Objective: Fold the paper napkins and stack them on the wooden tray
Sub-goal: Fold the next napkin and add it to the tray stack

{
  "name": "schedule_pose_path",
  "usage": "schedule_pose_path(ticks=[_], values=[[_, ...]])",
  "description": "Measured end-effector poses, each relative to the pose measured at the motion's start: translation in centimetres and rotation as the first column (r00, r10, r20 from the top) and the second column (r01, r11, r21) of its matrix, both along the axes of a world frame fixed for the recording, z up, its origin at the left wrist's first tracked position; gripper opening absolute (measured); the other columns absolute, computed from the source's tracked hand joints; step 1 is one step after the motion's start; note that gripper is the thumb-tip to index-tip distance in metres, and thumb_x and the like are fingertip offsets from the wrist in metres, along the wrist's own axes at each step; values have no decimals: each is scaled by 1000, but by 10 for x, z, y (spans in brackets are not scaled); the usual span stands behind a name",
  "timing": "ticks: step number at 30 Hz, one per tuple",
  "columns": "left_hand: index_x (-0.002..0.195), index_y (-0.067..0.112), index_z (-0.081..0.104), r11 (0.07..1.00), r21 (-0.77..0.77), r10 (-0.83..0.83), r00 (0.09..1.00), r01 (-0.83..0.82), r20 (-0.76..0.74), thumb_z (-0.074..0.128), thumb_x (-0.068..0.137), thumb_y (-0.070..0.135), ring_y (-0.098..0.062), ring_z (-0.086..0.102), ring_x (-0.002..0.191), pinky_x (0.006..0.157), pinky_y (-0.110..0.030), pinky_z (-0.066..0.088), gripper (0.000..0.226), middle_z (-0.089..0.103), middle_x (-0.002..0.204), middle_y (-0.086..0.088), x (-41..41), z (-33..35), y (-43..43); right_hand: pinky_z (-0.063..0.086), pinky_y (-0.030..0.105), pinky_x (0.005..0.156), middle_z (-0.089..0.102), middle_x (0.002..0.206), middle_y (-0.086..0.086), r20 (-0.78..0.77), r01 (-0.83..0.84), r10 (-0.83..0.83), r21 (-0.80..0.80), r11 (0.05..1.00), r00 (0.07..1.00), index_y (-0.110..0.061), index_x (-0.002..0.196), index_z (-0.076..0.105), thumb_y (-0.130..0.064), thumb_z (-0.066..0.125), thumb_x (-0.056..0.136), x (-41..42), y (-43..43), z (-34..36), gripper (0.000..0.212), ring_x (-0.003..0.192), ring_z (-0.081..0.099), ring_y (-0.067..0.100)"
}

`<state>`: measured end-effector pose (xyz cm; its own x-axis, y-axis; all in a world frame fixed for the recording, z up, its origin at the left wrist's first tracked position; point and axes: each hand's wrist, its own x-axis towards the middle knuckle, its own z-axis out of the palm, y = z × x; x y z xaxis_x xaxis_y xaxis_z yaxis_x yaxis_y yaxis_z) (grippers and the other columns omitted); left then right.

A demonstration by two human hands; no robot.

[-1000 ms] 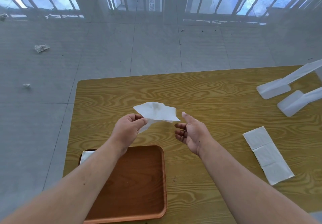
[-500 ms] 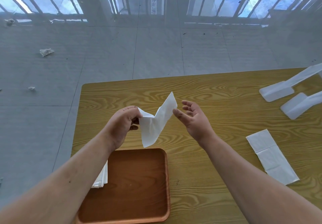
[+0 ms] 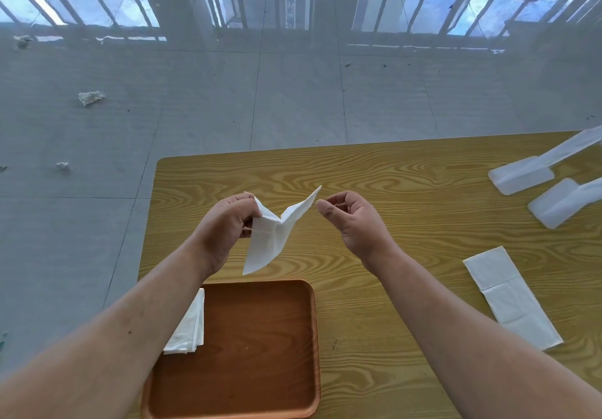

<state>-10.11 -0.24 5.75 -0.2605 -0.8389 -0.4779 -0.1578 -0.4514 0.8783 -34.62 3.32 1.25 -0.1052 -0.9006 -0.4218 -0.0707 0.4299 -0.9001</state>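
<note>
My left hand [image 3: 224,226] pinches one corner of a white paper napkin [image 3: 272,237], which hangs creased in a V above the table. My right hand [image 3: 353,223] hovers just right of the napkin's raised tip, fingers curled, thumb near the tip but apart from it. The wooden tray [image 3: 257,347] lies below on the table's near left. Folded white napkins [image 3: 190,327] rest on the tray's left side, partly hidden by my left forearm. An unfolded napkin strip [image 3: 508,294] lies flat at the right.
The yellow wood-grain table [image 3: 407,197] ends at its far and left edges, with grey tiled floor beyond. Two white plastic stands [image 3: 534,174] sit at the far right. Crumpled paper scraps [image 3: 91,97] lie on the floor at the left.
The napkin went from flat between both hands to hanging from my left hand. My right hand let go, then curled its fingers near the raised tip.
</note>
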Motion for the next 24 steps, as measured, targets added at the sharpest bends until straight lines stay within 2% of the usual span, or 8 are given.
schedule_pose_path(ticks=[3, 5, 8, 10, 12, 15, 20, 24], values=[[61, 20, 45, 999, -27, 24, 1000, -23, 1, 49, 72, 18, -17, 43, 70, 70, -38, 34, 12, 47, 73, -3, -1, 2, 1, 50, 19, 77, 73, 105, -3, -16, 65, -65, 1, 998, 998, -25, 111, 67, -53, 78, 88, -2, 1, 1, 38, 93, 67, 4], [66, 9, 49, 998, -35, 59, 998, -60, -13, 47, 70, 17, -23, 38, 78, 73, -43, 29, 9, 45, 79, -8, -2, 4, 2, 47, 20, 80, 73, 110, 0, -9, 74, -74, 9, 997, 997, -25, 114, 66, -58, 75, 88, -3, 0, 2, 43, 96, 66, 4], [90, -1, 60, 997, 4, 75, 995, -74, -65, 46, 71, 21, -28, 44, 97, 87, -46, 30, 32, 55, 99, -16, -2, 5, 4, 46, 20, 82, 73, 111, -11, -9, 67, -67, 12, 998, 998, -29, 115, 67, -72, 68, 78, -1, 2, 7, 57, 95, 67, -7], [106, -17, 65, 995, 27, 97, 989, -95, -109, 44, 72, 19, -32, 58, 103, 92, -45, 40, 54, 69, 112, -29, -2, 6, 5, 48, 24, 90, 74, 118, -12, 4, 51, -51, 24, 998, 999, -31, 115, 69, -81, 61, 75, 0, 4, 9, 65, 107, 66, -8], [119, -14, 68, 987, 66, 158, 975, -149, -155, 42, 73, 17, -33, 64, 107, 94, -43, 44, 60, 71, 124, -30, -3, 6, 5, 47, 33, 104, 77, 118, -7, 39, 24, -27, 63, 998, 999, -28, 112, 75, -86, 54, 76, 1, 5, 9, 71, 117, 67, 5], [125, -10, 67, 962, 145, 262, 935, -232, -239, 36, 84, 12, -36, 64, 117, 99, -43, 46, 56, 69, 130, -28, -5, 3, 6, 44, 46, 113, 81, 108, -3, 83, -5, -8, 163, 987, 996, -31, 108, 76, -92, 46, 78, 4, 8, 13, 74, 120, 68, 22], [111, 4, 75, 930, 278, 334, 869, -241, -365, 33, 91, 13, -26, 73, 96, 79, -37, 57, 47, 76, 115, -14, -4, -5, 6, 32, 47, 115, 80, 114, 4, 183, -96, 54, 232, 968, 982, -18, 122, 74, -95, 28, 80, 4, 15, 13, 98, 126, 64, 22], [119, 2, 65, 927, 289, 337, 871, -240, -358, 35, 91, 13, -25, 72, 92, 75, -35, 58, 43, 73, 112, -14, -3, -4, 7, 30, 47, 121, 74, 128, -6, 150, -33, 18, 95, 995, 989, -34, 122, 75, -90, 33, 84, 6, 17, 19, 80, 133, 56, 12]])
